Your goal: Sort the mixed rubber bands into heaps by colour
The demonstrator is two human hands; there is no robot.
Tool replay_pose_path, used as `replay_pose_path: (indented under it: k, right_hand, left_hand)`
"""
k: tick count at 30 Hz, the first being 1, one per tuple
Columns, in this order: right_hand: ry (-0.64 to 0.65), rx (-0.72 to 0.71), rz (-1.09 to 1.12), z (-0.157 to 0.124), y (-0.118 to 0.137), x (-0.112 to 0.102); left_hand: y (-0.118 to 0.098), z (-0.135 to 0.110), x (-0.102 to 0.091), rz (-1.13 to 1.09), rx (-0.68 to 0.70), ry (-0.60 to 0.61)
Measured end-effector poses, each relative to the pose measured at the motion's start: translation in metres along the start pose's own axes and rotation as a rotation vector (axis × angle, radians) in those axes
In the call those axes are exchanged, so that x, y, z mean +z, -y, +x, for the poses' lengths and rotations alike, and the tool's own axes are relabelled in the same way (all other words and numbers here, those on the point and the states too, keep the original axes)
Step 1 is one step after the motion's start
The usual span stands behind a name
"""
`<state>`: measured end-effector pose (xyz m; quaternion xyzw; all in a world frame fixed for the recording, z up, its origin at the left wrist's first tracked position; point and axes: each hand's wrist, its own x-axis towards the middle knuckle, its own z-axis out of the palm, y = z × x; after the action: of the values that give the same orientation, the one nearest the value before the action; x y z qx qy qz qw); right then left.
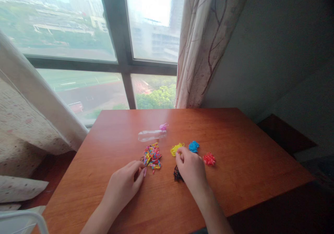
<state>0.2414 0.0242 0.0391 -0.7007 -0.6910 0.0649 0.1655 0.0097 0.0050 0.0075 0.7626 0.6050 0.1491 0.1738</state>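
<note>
A mixed pile of coloured rubber bands (152, 156) lies on the wooden table (245, 150). My left hand (127, 183) rests beside that pile, fingers curled, with a pink band pinched at the fingertips. My right hand (191, 168) is closed in a pinch at the edge of a yellow pile (176, 148). Sorted piles lie around it: blue (193, 146), red (209, 159) and black (177, 174), the black one partly hidden under the right hand. A small pink pile (164, 126) sits farther back.
A clear plastic bag (151, 135) lies behind the mixed pile. A large window (122, 53) and curtains (203, 42) stand beyond the table's far edge. A dark low surface (284, 133) is at the right, bedding (18, 188) at the left.
</note>
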Motion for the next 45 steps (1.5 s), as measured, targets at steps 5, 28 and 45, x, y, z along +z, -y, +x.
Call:
replay_pose_path:
  k: [5,28,45]
  right_hand:
    - [0.084,0.041,-0.077,0.02,-0.01,-0.002]
    - [0.037,0.028,-0.066,0.014,-0.018,0.0]
    - [0.101,-0.194,0.192,-0.053,0.03,0.019]
  left_hand:
    - [0.001,-0.001,0.001,-0.02,-0.002,0.011]
    - [-0.002,-0.002,-0.003,-0.011,0.034,0.065]
    - [0.001,-0.003,0.002,-0.111,0.173,0.092]
